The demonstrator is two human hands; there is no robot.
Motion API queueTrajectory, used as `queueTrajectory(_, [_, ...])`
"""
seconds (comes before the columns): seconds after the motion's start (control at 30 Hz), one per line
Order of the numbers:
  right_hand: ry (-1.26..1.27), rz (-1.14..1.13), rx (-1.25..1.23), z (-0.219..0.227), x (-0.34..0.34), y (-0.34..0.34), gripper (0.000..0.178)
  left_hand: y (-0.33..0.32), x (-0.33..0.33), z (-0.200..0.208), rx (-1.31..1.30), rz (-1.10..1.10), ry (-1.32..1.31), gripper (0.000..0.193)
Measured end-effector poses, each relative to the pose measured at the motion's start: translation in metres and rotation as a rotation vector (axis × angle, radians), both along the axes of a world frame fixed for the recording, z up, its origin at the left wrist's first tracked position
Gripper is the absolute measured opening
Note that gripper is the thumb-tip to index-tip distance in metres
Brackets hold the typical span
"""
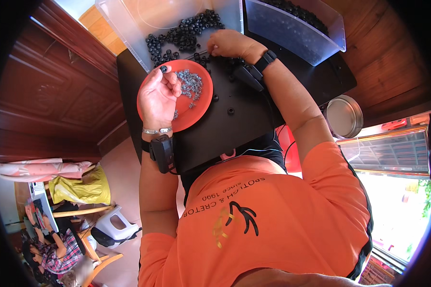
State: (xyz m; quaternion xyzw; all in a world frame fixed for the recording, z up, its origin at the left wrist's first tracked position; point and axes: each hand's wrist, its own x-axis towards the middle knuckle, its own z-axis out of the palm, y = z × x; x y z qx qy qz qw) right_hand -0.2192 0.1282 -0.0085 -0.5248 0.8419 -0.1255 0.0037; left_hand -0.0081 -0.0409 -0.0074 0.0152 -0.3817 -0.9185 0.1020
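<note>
My left hand (159, 98), palm up over an orange plate (196, 114), pinches a small black round part (164, 69) between thumb and fingertips. The part seems to have a paler centre. On the plate lies a heap of small shiny metal pieces (190, 83). My right hand (232, 44) is at the open front of a clear plastic bin, its fingers drawn together beside a pile of black round parts (187, 33). What those fingers hold, if anything, is hidden. A few loose black parts (231, 111) lie on the black tabletop (206, 143).
The clear bin (129, 33) stands at the far side of the table. To its right is a second translucent bin (297, 36) full of black parts. A round metal tin (344, 117) is off the table's right edge. Another person (60, 253) sits at lower left.
</note>
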Motion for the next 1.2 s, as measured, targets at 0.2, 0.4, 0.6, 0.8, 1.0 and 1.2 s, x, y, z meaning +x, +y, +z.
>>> queueTrajectory(0.2, [-0.01,0.005,-0.109,-0.001,0.004,0.0,0.014,0.0,0.0,0.001,0.006,0.003,-0.004,0.022])
queueTrajectory(0.4, [0.057,0.003,-0.148,0.003,0.006,0.002,0.014,-0.001,0.001,0.001,0.012,0.012,-0.001,0.021])
queueTrajectory(0.6, [0.154,0.044,-0.011,-0.001,0.008,-0.003,0.012,0.0,0.0,0.001,0.011,0.009,-0.006,0.022])
queueTrajectory(0.8, [0.258,0.035,0.01,0.002,0.013,-0.004,0.01,0.0,0.001,0.0,0.01,0.013,-0.013,0.022])
queueTrajectory(1.0, [0.295,0.11,-0.03,0.005,0.014,0.0,0.01,0.002,0.001,0.002,0.006,0.01,-0.021,0.022])
queueTrajectory(1.2, [0.24,0.132,-0.127,-0.003,0.011,-0.002,0.013,0.0,0.001,0.001,0.01,0.002,-0.02,0.022])
